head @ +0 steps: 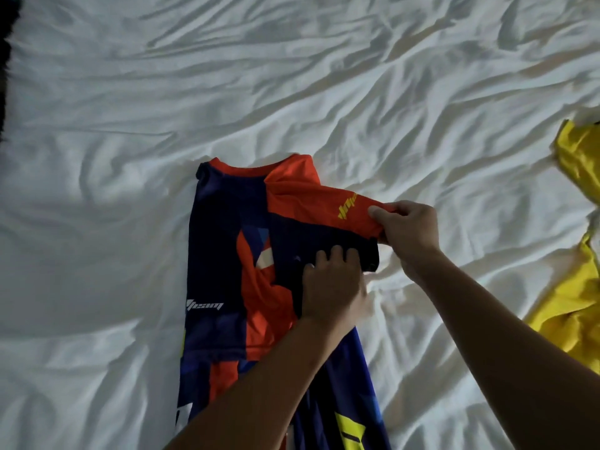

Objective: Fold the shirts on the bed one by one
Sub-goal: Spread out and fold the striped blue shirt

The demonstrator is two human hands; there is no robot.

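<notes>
At the near edge of the bed (292,76), mid-way, lies the jersey (224,254); left hand (331,284) presses flat on it, right hand (407,230) pinches the orange sleeve (311,203) (likely thin, slippery, floppy: grip hems)

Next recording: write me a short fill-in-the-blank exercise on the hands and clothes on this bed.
The right hand pinches the orange ____ of the shirt.
The left hand presses down on the shirt and grips ____.
At the right edge lies another garment, coloured ____.
Everything lies on a wrinkled ____ bedsheet.
Missing words: sleeve; nothing; yellow; white.
</notes>
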